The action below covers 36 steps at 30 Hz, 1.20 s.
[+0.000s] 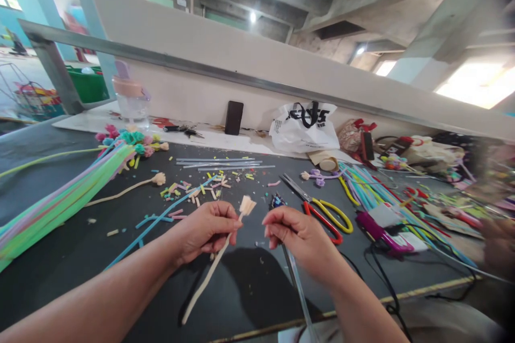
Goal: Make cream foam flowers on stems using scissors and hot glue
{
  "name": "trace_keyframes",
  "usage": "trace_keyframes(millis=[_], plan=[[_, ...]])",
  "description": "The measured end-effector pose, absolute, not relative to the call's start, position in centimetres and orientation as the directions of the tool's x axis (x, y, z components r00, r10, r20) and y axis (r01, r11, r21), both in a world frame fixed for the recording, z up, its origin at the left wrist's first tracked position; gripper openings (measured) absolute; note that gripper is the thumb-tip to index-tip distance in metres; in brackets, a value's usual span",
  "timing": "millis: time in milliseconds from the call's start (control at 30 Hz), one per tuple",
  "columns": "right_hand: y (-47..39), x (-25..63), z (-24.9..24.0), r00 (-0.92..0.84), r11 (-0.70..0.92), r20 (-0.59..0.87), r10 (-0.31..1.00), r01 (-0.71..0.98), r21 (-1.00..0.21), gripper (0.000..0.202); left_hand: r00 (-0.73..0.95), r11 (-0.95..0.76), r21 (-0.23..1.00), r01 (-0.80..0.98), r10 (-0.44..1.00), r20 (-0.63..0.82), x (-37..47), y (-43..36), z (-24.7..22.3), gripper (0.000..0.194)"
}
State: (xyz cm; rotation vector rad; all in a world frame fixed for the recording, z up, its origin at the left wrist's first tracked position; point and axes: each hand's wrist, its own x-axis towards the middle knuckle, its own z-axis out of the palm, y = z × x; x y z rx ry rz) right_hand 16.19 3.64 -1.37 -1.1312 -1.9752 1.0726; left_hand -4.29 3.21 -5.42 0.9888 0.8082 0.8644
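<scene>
My left hand (215, 228) pinches a cream fuzzy stem (207, 281) just below its flared pale tip (247, 205). The stem's tail hangs down toward me. To the right, apart from the tip, my right hand (287, 230) has its thumb and fingers closed together; whether something small is between them is too small to tell. A clear stick (302, 300) runs from beneath my right hand to the table's front edge. Scissors (317, 204) with red and yellow handles lie beyond my right hand. Short cut pieces (197, 190) in several colours are scattered behind my left hand.
Green and purple stems (76, 187) with flower-like ends lie at left, near a clear bottle (131, 102). A phone (234, 118) and white bag (304, 131) stand behind. A purple glue gun (382, 233) with cords is at right, beside another person's blurred hand (499, 241).
</scene>
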Motion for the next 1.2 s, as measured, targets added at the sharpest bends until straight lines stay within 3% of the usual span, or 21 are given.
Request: trace_keyframes(millis=[267,600,700,900,1200], plan=[[2.8,15.9,-1.2,-0.335,0.225,0.153,0.930,0.187,-0.956,0.013,0.497,0.315,0.937,-0.150,0.843,-0.204,-3.9,3.0,-5.2,0.016],[2.9,15.6,-0.7,-0.337,0.064,0.070,0.939,-0.029,-0.998,0.015,0.487,0.333,0.928,-0.166,0.846,-0.216,-4.0,2.8,-5.0,0.016],[3.3,15.6,-1.2,-0.287,0.142,0.133,0.949,0.013,-0.990,0.012,0.488,0.338,0.926,-0.168,0.845,-0.220,-3.8,2.8,-4.9,0.016],[3.7,15.3,-2.1,-0.208,0.384,0.337,0.918,0.258,-0.886,0.004,0.498,0.340,0.928,-0.154,0.837,-0.224,-3.5,2.6,-4.9,0.015],[3.4,14.6,-2.3,-0.186,0.438,0.397,0.899,0.405,-0.803,0.003,0.517,0.328,0.937,-0.119,0.826,-0.224,-3.2,2.4,-5.0,0.012]])
